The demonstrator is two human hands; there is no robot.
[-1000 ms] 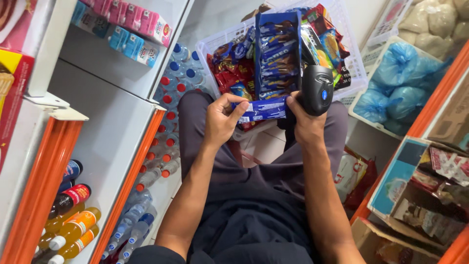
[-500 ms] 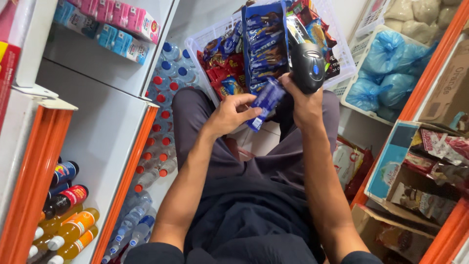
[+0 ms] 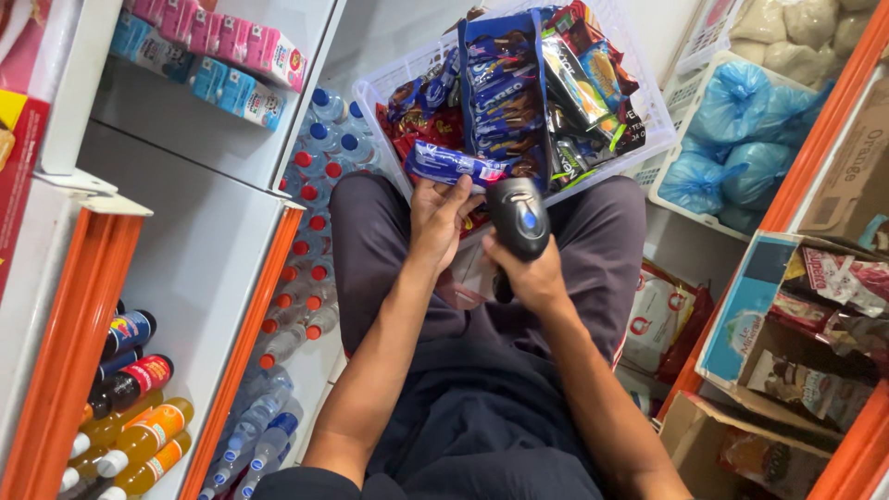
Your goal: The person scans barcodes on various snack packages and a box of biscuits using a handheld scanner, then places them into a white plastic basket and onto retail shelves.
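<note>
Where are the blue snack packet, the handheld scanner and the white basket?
blue snack packet (image 3: 454, 165), head view, middle of the wrapper.
handheld scanner (image 3: 519, 218), head view, top of its dark head.
white basket (image 3: 650, 111), head view, right wall.

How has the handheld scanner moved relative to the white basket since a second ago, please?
Yes. The handheld scanner in the right hand has dropped from up against the snacks to below the white basket front rim, over the lap.
</note>
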